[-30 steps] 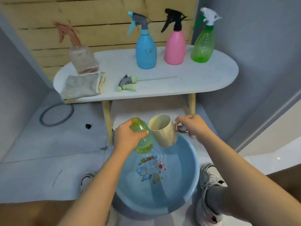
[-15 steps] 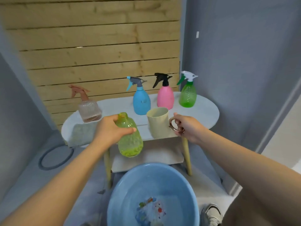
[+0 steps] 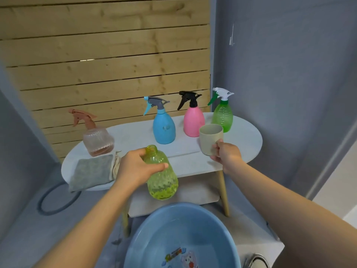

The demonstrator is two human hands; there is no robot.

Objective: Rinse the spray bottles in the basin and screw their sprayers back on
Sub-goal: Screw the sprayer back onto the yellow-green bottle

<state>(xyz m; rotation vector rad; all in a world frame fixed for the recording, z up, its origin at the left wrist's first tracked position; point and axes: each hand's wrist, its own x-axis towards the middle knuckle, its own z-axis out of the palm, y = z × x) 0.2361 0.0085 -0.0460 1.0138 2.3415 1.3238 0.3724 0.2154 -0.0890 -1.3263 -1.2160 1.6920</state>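
I can't read any words here. The only print is on the floor of the basin (image 3: 154, 233) below my arms: a cartoon sticker (image 3: 180, 257) with a strip of coloured letters above a small animal figure, too blurred and too small for me to make out a single letter. The sticker runs off the bottom edge, so part of it is cut away. The bottles above the basin show no label, brand or number that I can read, and the cup shows none.
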